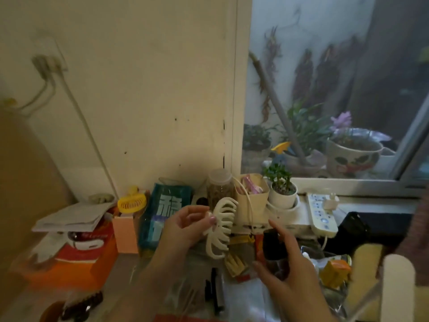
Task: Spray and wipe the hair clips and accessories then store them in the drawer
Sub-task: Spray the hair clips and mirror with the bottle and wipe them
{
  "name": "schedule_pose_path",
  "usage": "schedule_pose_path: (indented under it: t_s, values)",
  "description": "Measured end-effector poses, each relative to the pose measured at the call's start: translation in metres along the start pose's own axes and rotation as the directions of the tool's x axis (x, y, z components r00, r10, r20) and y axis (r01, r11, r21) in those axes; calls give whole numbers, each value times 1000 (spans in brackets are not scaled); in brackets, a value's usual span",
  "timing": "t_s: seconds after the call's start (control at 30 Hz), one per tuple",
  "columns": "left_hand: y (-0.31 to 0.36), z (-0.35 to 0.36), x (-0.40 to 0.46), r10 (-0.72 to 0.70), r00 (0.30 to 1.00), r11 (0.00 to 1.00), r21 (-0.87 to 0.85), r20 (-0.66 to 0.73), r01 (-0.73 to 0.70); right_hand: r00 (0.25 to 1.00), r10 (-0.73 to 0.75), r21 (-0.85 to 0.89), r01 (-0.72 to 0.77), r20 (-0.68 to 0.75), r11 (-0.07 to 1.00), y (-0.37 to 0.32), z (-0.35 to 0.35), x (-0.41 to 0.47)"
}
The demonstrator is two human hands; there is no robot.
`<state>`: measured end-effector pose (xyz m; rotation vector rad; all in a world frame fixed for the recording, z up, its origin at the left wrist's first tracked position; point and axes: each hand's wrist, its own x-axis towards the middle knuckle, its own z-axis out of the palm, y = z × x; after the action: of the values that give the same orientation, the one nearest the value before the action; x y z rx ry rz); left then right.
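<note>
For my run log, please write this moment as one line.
left hand: pinches white claw clip | right hand: holds dark bottle | wiping: not seen

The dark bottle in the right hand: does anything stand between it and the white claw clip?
Nothing visible does. The dark bottle in the right hand faces the white claw clip, held by the left hand, across an open gap.
</note>
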<state>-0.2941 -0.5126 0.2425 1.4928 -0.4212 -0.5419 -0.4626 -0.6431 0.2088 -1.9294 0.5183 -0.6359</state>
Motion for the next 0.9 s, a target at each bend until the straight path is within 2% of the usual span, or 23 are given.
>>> schedule_pose_path:
  t_s: [0.17, 0.27, 0.43, 0.53, 0.9]
  values:
    - [56, 9, 6, 217, 976, 976, -20, -17, -217, 974, -208, -96, 199, -89, 975, -53, -20, 16]
    - [86, 13, 10, 319, 948, 946, -54, -26, -320, 928, -350, -178, 326, -129, 929, -87, -30, 22]
    - [118, 14, 12, 412, 910, 898, -146, -50, -415, 826, -498, -313, 414, -265, 855, -125, -42, 30]
    - [126, 13, 12, 443, 896, 883, -160, -33, -442, 781, -541, -357, 432, -311, 828, -135, -47, 35]
    - [136, 6, 2, 469, 883, 863, -203, -14, -462, 792, -525, -349, 419, -311, 838, -139, -43, 37]
